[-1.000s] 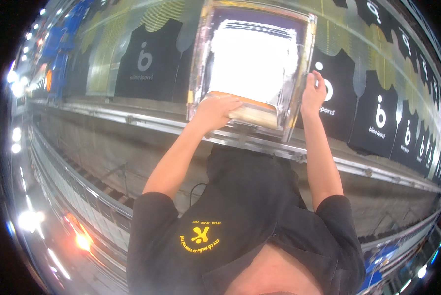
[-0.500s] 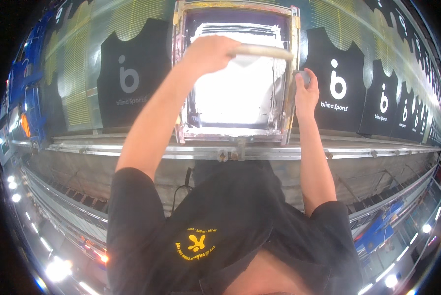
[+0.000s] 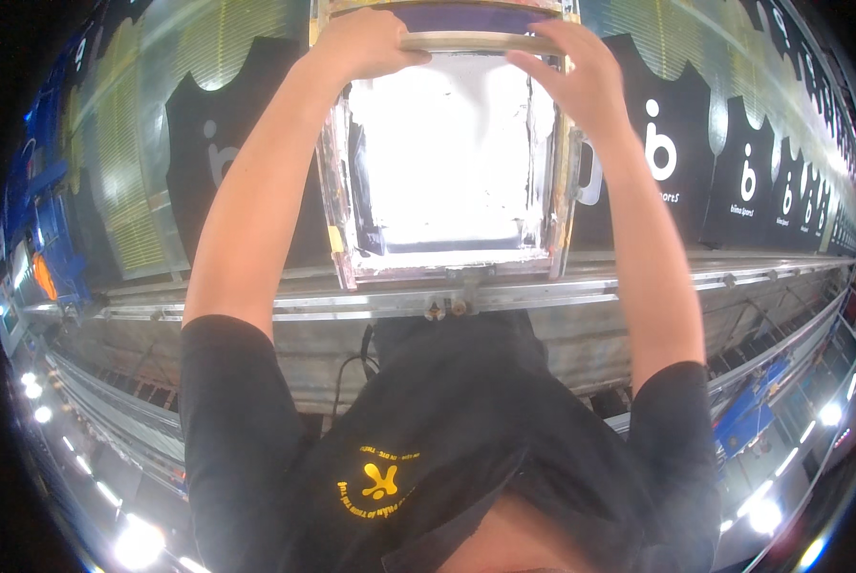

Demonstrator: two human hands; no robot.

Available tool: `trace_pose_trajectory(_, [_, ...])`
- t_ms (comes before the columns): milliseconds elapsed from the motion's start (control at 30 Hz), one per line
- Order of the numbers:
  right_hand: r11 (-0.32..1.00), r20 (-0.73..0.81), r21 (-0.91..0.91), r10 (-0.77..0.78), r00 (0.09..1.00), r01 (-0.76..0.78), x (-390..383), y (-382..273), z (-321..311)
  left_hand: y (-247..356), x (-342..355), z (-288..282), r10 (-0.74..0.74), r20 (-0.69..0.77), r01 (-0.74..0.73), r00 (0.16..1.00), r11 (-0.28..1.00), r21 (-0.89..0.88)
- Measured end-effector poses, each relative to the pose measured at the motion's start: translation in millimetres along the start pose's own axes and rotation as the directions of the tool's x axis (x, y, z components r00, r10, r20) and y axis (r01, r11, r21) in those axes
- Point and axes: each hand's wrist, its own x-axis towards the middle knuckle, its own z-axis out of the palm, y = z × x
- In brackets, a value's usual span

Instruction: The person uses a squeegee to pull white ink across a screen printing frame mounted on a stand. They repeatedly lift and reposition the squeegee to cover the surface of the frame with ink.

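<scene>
My left hand (image 3: 371,48) grips the left part of a long pale squeegee (image 3: 466,41) at the far end of a screen frame (image 3: 336,191). My right hand (image 3: 562,62) is at the squeegee's right part, thumb and fingers spread on either side of it; whether they touch it is unclear. Thick white ink (image 3: 447,158) covers much of the screen inside the frame, with a dark purple strip showing beyond the squeegee.
Black vest-shaped panels (image 3: 662,220) with white prints lie either side of the frame on a yellowish, translucent long table (image 3: 132,181). A metal rail (image 3: 371,304) runs along the near edge. Blue items and an orange object (image 3: 44,277) are at the far left.
The squeegee has travelled from the frame's near end to its far end with my left hand. My right hand has moved from beside the frame's right side up to the squeegee.
</scene>
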Motion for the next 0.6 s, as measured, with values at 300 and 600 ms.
trace_pose_trajectory(300, [0.899, 0.485, -0.418, 0.346, 0.803, -0.135, -24.1, -30.7, 24.2, 33.3, -55.5, 30.5, -0.044, -0.038, 0.043, 0.998, 0.999, -0.025])
trace_pose_trajectory(600, [0.966, 0.301, -0.254, 0.118, 0.946, -0.040, -225.0, -117.4, -7.3, 107.5, -235.0, 130.5, -0.031, -0.049, 0.021, 0.998, 0.981, -0.195])
